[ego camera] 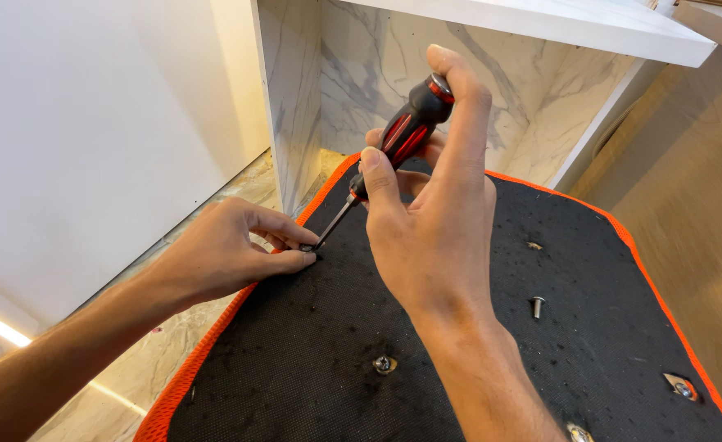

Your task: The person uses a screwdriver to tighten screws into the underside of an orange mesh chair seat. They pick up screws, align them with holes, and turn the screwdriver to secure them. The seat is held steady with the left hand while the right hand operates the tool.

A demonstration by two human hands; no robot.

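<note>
On black fabric (426, 360), right hand (434, 221) grips screwdriver (393, 143); left hand (230, 254) steadies tip.

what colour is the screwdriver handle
Black with red stripes; the screwdriver handle shows in the head view, gripped by the right hand.

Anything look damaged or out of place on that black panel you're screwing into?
Yes. One screw stands proud of the black fabric panel, not driven in. Near the right edge a fitting shows through torn fabric. Pale specks litter the surface.

Single head view, looking steeply down and forward, close over hands above black padded panel (475, 360).
</note>
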